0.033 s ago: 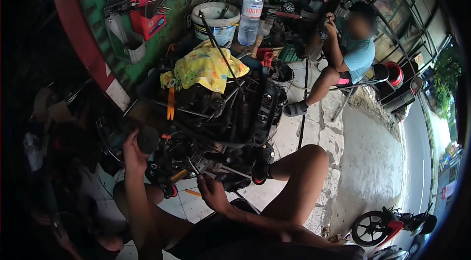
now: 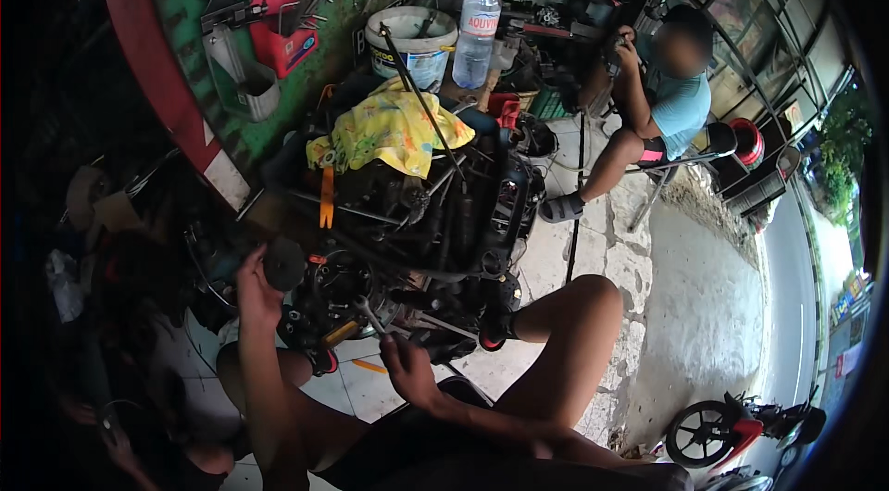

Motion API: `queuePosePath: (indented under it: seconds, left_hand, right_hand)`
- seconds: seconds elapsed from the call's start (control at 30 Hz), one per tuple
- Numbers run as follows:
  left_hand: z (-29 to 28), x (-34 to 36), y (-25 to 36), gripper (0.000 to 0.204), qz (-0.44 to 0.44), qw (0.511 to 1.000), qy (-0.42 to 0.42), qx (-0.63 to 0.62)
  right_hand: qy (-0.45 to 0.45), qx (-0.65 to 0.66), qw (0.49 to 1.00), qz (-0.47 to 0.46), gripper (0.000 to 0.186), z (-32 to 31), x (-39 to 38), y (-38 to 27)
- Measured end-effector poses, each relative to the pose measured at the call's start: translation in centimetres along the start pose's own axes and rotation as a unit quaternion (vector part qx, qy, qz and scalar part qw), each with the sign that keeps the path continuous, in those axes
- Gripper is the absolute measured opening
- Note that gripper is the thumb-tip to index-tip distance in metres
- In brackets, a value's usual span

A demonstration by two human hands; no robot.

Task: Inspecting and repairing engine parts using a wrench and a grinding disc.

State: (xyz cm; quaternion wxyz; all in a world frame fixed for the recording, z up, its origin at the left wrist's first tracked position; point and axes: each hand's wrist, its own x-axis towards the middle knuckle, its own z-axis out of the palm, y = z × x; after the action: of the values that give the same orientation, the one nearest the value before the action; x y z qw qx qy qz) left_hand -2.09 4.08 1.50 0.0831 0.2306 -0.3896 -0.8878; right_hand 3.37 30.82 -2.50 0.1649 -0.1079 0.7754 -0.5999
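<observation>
My left hand is closed on a dark, thick round disc, held upright at the left of the engine parts. What kind of part it is, I cannot tell. In my right hand is a metal spanner, its far end pointing up and left at a dark, greasy engine assembly on the floor between my legs. Whether the spanner touches the assembly is not clear. Behind it stands a cluttered dark tool rack with a yellow patterned cloth over it.
An orange-handled tool hangs at the rack. Behind are a white bucket and a water bottle. At the right a seated person holds a dark object. Another person's hand shows at lower left. A motorcycle stands outside.
My right hand has shifted slightly right and down, and the spanner's far end shows broader. The whole view has moved a little. My left hand still holds the disc.
</observation>
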Motion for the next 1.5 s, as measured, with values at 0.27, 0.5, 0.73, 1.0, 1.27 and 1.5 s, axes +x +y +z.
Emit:
queuePosePath:
  seconds: [0.27, 0.5, 0.73, 1.0, 1.27, 1.5]
  left_hand:
    - [1.1, -0.5, 0.3, 0.033, 0.002, 1.0, -0.024, 0.007]
    - [1.4, -1.0, 0.4, 0.032, 0.011, 1.0, -0.017, 0.011]
    - [1.4, -0.7, 0.0, 0.032, 0.014, 0.999, 0.036, -0.005]
    - [0.7, -0.4, 0.5, 0.032, 0.008, 1.0, 0.015, 0.021]
    - [1.7, -0.2, 0.5, 0.032, 0.006, 1.0, 0.02, -0.008]
    - [1.8, -0.5, 0.6, 0.034, 0.009, 0.999, -0.015, 0.03]
  right_hand:
    - [0.04, 0.011, 0.998, 0.055, 0.034, -0.7, -3.2, 3.4]
    - [0.029, -0.034, 0.998, -0.043, 0.035, 0.2, -0.5, -0.6]
    - [0.035, 0.043, 0.998, 0.042, 0.035, 1.2, -5.0, 6.6]
    - [0.068, 0.062, 0.992, 0.09, 0.036, 0.2, -2.2, 1.3]
    - [0.092, 0.158, 0.981, 0.069, 0.034, -0.3, -5.8, 2.1]
    - [0.067, 0.087, 0.993, 0.046, 0.031, 0.8, -2.3, 0.4]
